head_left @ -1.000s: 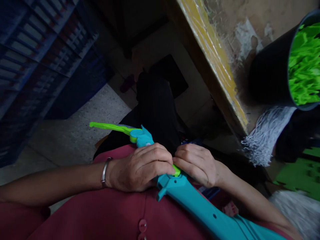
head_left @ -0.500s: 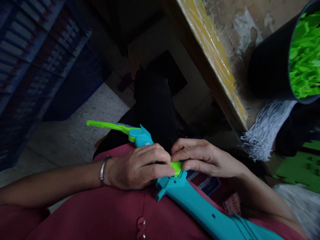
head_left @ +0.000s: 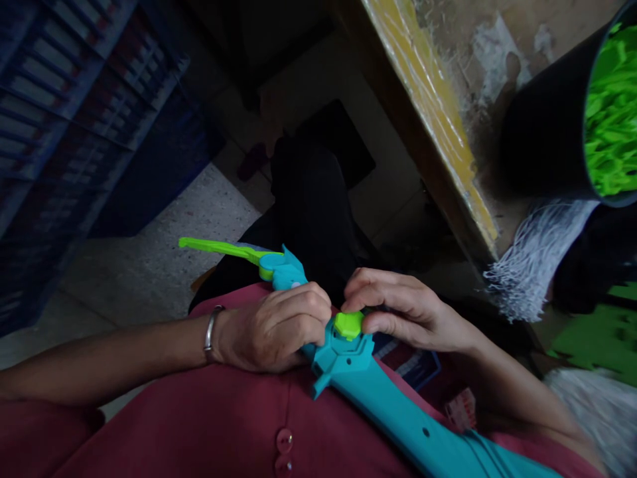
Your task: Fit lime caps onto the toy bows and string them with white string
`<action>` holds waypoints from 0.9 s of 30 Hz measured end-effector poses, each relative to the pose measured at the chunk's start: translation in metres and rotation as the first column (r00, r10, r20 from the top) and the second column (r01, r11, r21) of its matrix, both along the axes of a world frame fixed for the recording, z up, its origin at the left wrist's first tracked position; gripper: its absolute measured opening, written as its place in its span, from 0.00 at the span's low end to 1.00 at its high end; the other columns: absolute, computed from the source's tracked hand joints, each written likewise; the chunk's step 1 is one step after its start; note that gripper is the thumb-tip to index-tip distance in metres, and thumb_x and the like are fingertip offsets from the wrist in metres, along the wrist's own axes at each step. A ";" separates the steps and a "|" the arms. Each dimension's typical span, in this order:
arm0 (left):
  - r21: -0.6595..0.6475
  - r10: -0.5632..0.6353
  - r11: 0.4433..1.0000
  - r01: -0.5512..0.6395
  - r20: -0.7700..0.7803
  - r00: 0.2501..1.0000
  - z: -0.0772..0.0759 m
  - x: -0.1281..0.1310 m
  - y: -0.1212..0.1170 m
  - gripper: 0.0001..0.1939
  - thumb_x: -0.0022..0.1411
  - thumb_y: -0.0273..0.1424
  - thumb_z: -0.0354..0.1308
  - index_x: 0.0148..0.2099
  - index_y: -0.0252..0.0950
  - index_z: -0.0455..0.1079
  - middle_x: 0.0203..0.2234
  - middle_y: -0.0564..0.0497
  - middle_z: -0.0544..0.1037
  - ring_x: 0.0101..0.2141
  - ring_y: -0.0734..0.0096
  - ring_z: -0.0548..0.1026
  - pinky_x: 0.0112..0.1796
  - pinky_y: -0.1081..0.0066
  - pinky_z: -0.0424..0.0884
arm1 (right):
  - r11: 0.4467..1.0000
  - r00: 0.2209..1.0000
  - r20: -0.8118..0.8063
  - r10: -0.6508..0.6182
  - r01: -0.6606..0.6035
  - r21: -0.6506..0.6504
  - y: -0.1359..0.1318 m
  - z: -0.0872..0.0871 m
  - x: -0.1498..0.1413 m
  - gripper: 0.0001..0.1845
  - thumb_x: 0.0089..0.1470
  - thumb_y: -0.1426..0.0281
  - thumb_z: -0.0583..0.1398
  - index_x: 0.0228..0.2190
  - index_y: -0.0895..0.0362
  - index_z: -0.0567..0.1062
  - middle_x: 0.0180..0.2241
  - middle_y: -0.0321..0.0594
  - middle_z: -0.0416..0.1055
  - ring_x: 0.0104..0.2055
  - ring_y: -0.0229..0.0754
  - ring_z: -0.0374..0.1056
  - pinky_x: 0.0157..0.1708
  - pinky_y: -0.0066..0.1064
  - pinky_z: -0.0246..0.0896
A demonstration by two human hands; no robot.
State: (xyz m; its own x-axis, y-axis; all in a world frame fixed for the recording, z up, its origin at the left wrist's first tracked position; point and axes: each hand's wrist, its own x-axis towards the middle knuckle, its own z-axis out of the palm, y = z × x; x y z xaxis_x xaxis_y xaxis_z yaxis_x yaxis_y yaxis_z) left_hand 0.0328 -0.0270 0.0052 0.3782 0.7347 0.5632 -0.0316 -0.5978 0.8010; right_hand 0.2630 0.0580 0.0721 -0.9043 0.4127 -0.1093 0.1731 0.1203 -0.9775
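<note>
A teal plastic toy sword (head_left: 383, 405) lies slantwise across my lap and shirt, its wide end running out of view at the lower right. My left hand (head_left: 279, 325) is closed around its narrow grip, just left of the guard. At the guard sits a small lime-green piece (head_left: 348, 325), slightly raised over the recess. My right hand (head_left: 408, 309) pinches this piece between thumb and fingertips. Beyond my left hand, a thin lime-green strip (head_left: 219, 247) sticks out from the sword's round end. The left fingertips are hidden behind the hand.
At the right, a dark bucket (head_left: 542, 133) of lime-green parts stands on a worn table (head_left: 442, 126). White strings (head_left: 530, 259) hang at the table's corner. Blue crates (head_left: 74, 113) are stacked on the left. A green mat (head_left: 597, 332) shows at the right edge.
My left fingers have drawn back from the lime-green piece to the grip, so more of the piece shows. My right hand stays at the piece. The view has shifted slightly.
</note>
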 end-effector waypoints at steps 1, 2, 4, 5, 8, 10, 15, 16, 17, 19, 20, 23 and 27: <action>0.001 -0.001 1.000 0.001 -0.001 1.000 0.000 0.000 0.000 0.06 0.67 0.23 0.55 0.38 0.39 0.63 0.31 0.48 0.75 0.34 0.66 0.75 0.39 0.65 0.78 | 1.000 1.000 -0.004 -0.004 0.004 0.012 0.000 0.000 0.000 0.13 0.68 0.66 0.59 0.48 0.61 0.75 0.41 0.46 0.72 0.44 0.40 0.71 0.43 0.31 0.70; 0.001 0.000 1.000 0.000 0.000 1.000 0.000 0.000 0.000 0.06 0.66 0.23 0.55 0.38 0.39 0.63 0.31 0.48 0.75 0.34 0.66 0.75 0.39 0.65 0.78 | 1.000 1.000 -0.008 -0.003 0.003 0.021 0.000 -0.001 0.001 0.12 0.68 0.67 0.59 0.48 0.61 0.75 0.41 0.46 0.72 0.44 0.40 0.71 0.43 0.30 0.70; 0.000 -0.001 1.000 0.001 0.001 1.000 0.000 0.000 0.000 0.06 0.67 0.23 0.55 0.38 0.39 0.63 0.31 0.47 0.75 0.34 0.66 0.74 0.39 0.64 0.78 | 0.999 1.000 -0.018 0.017 -0.016 0.029 0.001 -0.001 0.001 0.12 0.68 0.68 0.59 0.48 0.61 0.75 0.41 0.46 0.72 0.44 0.40 0.70 0.43 0.30 0.70; 0.000 0.002 1.000 -0.002 0.002 1.000 0.000 0.000 -0.001 0.06 0.67 0.23 0.55 0.38 0.39 0.63 0.31 0.47 0.75 0.34 0.66 0.74 0.39 0.64 0.78 | 0.999 0.999 -0.024 0.030 -0.030 0.030 0.001 -0.002 0.000 0.12 0.68 0.68 0.59 0.48 0.61 0.75 0.41 0.46 0.72 0.44 0.40 0.70 0.43 0.30 0.70; 0.010 0.007 1.000 -0.007 0.004 1.000 0.000 0.001 -0.001 0.06 0.68 0.23 0.54 0.38 0.38 0.63 0.31 0.47 0.74 0.34 0.66 0.74 0.39 0.65 0.78 | 0.998 0.997 -0.040 0.060 -0.058 0.037 0.001 -0.004 -0.001 0.12 0.68 0.68 0.58 0.48 0.62 0.76 0.40 0.47 0.72 0.44 0.40 0.70 0.43 0.32 0.70; 0.020 0.010 1.000 -0.010 0.000 1.000 0.000 0.001 0.000 0.06 0.68 0.23 0.54 0.38 0.38 0.63 0.30 0.47 0.74 0.34 0.67 0.73 0.39 0.65 0.78 | 0.997 0.996 -0.051 0.067 -0.065 0.039 0.002 -0.006 -0.001 0.13 0.68 0.68 0.58 0.48 0.62 0.76 0.40 0.47 0.71 0.44 0.40 0.70 0.43 0.32 0.70; 0.027 0.017 0.999 -0.017 0.000 1.000 0.001 0.001 0.001 0.06 0.68 0.22 0.54 0.38 0.37 0.63 0.30 0.47 0.74 0.34 0.67 0.73 0.39 0.66 0.79 | 0.998 0.995 -0.073 0.065 -0.065 0.000 0.003 -0.008 -0.001 0.12 0.67 0.69 0.60 0.47 0.63 0.77 0.40 0.47 0.71 0.44 0.40 0.70 0.43 0.31 0.71; 0.021 0.016 1.000 -0.016 -0.003 1.000 0.001 0.001 0.001 0.06 0.68 0.23 0.54 0.38 0.37 0.63 0.31 0.47 0.74 0.34 0.67 0.73 0.39 0.66 0.79 | 0.998 0.996 -0.070 0.059 -0.060 -0.013 0.004 -0.009 0.000 0.12 0.67 0.69 0.60 0.47 0.63 0.78 0.40 0.46 0.71 0.44 0.40 0.70 0.42 0.31 0.71; 0.016 0.014 1.000 -0.014 -0.008 1.000 0.001 0.001 0.001 0.05 0.68 0.23 0.53 0.38 0.37 0.64 0.31 0.47 0.74 0.35 0.67 0.74 0.38 0.66 0.78 | 0.998 0.996 -0.067 0.053 -0.055 -0.025 0.004 -0.009 0.000 0.12 0.67 0.69 0.60 0.47 0.62 0.78 0.40 0.46 0.71 0.44 0.40 0.70 0.42 0.31 0.71; 0.007 0.009 1.000 -0.009 -0.012 1.000 0.001 0.000 0.001 0.05 0.69 0.23 0.53 0.39 0.37 0.64 0.31 0.46 0.74 0.35 0.67 0.74 0.38 0.66 0.78 | 0.997 0.996 -0.070 0.046 -0.050 -0.051 0.005 -0.011 0.000 0.11 0.67 0.69 0.60 0.46 0.62 0.78 0.40 0.46 0.71 0.44 0.39 0.71 0.42 0.31 0.71; 0.006 0.007 1.000 -0.007 -0.014 1.000 0.001 0.000 0.001 0.05 0.69 0.24 0.54 0.39 0.37 0.64 0.31 0.46 0.74 0.35 0.67 0.74 0.38 0.66 0.78 | 0.997 0.996 -0.076 0.042 -0.047 -0.066 0.005 -0.012 0.000 0.11 0.67 0.69 0.60 0.46 0.63 0.78 0.40 0.46 0.71 0.43 0.39 0.70 0.42 0.31 0.71; 0.015 0.009 1.000 -0.009 -0.006 1.000 0.001 0.000 0.001 0.04 0.69 0.23 0.55 0.39 0.36 0.64 0.31 0.46 0.74 0.35 0.66 0.74 0.38 0.66 0.78 | 0.993 0.996 -0.090 0.026 -0.036 -0.109 0.004 -0.015 0.000 0.11 0.66 0.69 0.61 0.45 0.63 0.79 0.39 0.45 0.71 0.43 0.38 0.70 0.42 0.30 0.70; 0.005 0.003 1.000 -0.003 0.005 1.000 0.000 0.002 0.002 0.04 0.69 0.24 0.56 0.39 0.36 0.64 0.32 0.46 0.74 0.36 0.67 0.74 0.38 0.66 0.78 | 0.990 0.995 -0.102 0.005 -0.019 -0.138 0.003 -0.017 0.001 0.11 0.66 0.69 0.62 0.45 0.63 0.79 0.39 0.45 0.71 0.43 0.39 0.70 0.43 0.31 0.70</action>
State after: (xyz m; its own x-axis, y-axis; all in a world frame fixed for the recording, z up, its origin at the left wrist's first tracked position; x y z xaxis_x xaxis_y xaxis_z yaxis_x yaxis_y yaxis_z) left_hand 0.0344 -0.0253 0.0047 0.3734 0.7332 0.5683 -0.0334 -0.6016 0.7981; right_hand 0.2636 0.0612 0.0554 -0.9183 0.3891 -0.0724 0.0719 -0.0160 -0.9973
